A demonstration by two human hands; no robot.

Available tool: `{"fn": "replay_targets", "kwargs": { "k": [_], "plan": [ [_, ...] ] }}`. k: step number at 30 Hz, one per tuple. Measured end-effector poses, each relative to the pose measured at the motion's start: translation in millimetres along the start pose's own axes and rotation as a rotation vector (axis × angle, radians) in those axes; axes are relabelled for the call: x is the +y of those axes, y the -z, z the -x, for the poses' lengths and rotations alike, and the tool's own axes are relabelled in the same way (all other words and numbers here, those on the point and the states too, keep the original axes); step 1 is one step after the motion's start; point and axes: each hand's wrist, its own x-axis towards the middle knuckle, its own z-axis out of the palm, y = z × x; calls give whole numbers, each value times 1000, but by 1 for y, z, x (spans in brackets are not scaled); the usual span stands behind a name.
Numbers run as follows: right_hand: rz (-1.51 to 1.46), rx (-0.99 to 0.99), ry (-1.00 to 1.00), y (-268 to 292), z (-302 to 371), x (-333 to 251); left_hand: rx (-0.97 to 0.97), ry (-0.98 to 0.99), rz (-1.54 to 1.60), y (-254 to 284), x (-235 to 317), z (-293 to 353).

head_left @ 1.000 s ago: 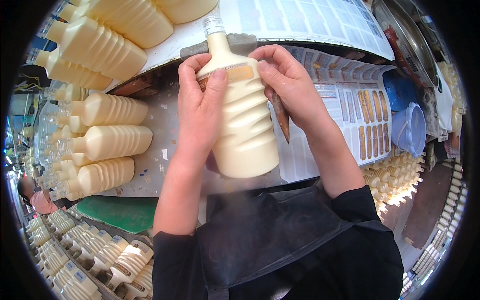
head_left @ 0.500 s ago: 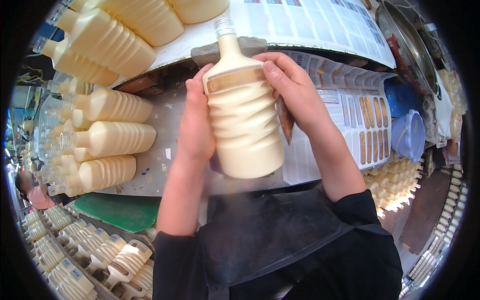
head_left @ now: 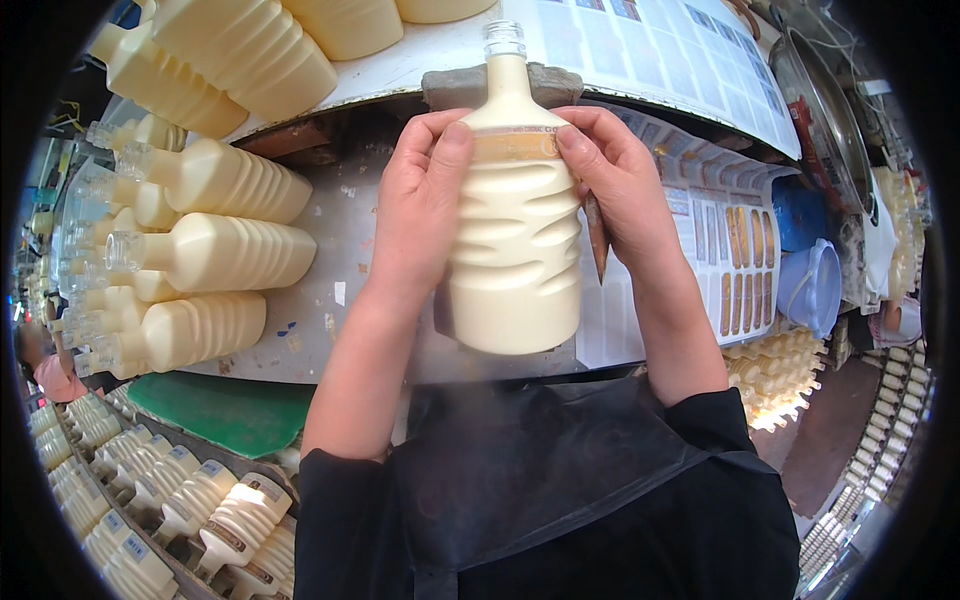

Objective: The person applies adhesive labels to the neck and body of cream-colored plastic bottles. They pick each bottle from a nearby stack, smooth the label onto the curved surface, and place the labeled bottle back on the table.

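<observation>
A cream-coloured bottle (head_left: 515, 270) with a clear threaded neck and wavy ridged sides is between my hands, its neck pointing away from me. Around its shoulder runs a gold label band (head_left: 510, 146). My left hand (head_left: 422, 190) grips the bottle's left side, the thumb pressing on the left end of the label. On the other side my right hand (head_left: 622, 180) holds the bottle, its thumb on the label's right end. A brown pointed tool (head_left: 597, 240) is also tucked in my right hand, tip toward me. Beyond the shoulder lies a folded grey cloth (head_left: 555, 82).
Several cream bottles (head_left: 240, 252) lie on the left of the grey table (head_left: 345, 335). Sheets of gold labels (head_left: 745, 255) lie at right, beside a lilac bucket (head_left: 812, 288). Labelled bottles (head_left: 240, 520) fill the lower left, near a green board (head_left: 220, 410). A person (head_left: 55, 375) is at far left.
My left thumb has come from the bottle's edge onto the front of the label. The bottle now faces more squarely up, and the whole view has shifted slightly.
</observation>
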Motion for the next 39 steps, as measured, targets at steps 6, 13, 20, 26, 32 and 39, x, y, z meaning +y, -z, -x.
{"fn": "replay_targets", "kwargs": {
  "k": [6, 13, 20, 26, 32, 39],
  "plan": [
    [32, -17, 14, 2, 0, 1, -7, -22, 47, 1, -4, 0],
    [69, -19, -1, 5, 0, 1, 11, 74, 132, 7, -4, 4],
    [147, -34, -21, 15, 7, -4, -102, 63, 100, 0, -5, 27],
    [285, 38, 55, 13, 11, -12, -107, -67, -196, -3, -4, 27],
    [247, -18, 20, 10, 10, -10, -30, -96, -391, -9, 1, 31],
    [184, -21, -11, 11, 10, -6, 13, -157, -595, -14, 3, 33]
  ]
}}
